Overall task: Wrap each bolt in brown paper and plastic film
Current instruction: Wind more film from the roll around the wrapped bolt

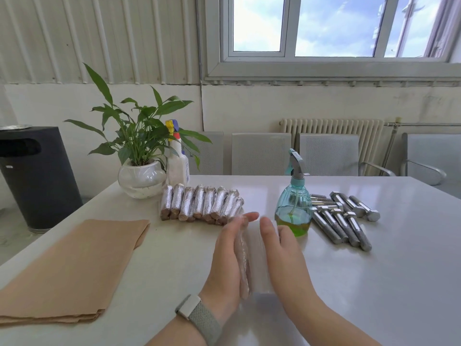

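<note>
While both hands work near the front edge, the white table (374, 283) carries everything else. Black bin (35, 176) stands off the table's left side. Stack of brown paper sheets (74, 265) lies flat at front left. Potted plant (141, 146) in a glass bowl sits at the far left corner, white spray bottle (177, 161) just beside it. Row of wrapped bolts (202, 204) lies in front of those, film shiny, brown paper showing at the near ends. Teal spray bottle (295, 203) with green liquid stands right of centre; bare bolts (346, 217) lie piled to its right. Left hand (228, 260), fingers straight, presses flat against the paper-wrapped bolt (243, 265), which lies lengthwise between the hands with plastic film (257, 258) over it and to its right. Right hand (282, 255), fingers straight and relaxed, rests on the film's right side. Grey wristband (199, 318) on the left wrist.
</note>
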Action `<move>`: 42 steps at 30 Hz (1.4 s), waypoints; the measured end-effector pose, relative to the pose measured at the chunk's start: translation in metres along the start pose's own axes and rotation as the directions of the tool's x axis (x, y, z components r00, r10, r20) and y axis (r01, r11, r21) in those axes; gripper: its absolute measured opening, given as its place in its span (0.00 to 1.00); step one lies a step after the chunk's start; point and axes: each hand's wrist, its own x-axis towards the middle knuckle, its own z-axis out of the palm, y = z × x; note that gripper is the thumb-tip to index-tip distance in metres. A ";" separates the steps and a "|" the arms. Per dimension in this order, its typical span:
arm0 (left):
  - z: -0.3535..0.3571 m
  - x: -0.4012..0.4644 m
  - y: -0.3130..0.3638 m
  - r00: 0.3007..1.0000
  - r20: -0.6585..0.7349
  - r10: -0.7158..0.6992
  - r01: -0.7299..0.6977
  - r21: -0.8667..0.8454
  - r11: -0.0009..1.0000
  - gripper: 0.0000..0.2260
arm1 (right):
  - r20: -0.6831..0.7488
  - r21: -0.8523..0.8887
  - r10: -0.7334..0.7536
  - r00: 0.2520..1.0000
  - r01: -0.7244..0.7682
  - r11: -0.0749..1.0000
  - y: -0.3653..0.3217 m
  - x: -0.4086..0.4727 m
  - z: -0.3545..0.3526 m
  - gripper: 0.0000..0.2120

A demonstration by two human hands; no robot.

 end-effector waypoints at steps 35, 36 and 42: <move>0.009 0.002 -0.005 0.980 -0.143 0.141 -0.073 0.402 0.913 0.14 | 0.020 -0.101 -0.309 0.951 0.309 0.946 -0.006 -0.003 0.001 0.27; 0.015 -0.001 0.000 0.985 -0.131 0.113 -0.078 0.244 0.967 0.19 | 0.055 -0.190 -0.487 0.872 0.488 0.852 -0.009 -0.008 0.002 0.25; -0.019 0.013 0.022 0.954 -0.287 -0.089 0.044 -0.160 0.986 0.14 | -0.030 0.168 -0.712 0.701 0.706 0.688 -0.015 -0.009 -0.008 0.22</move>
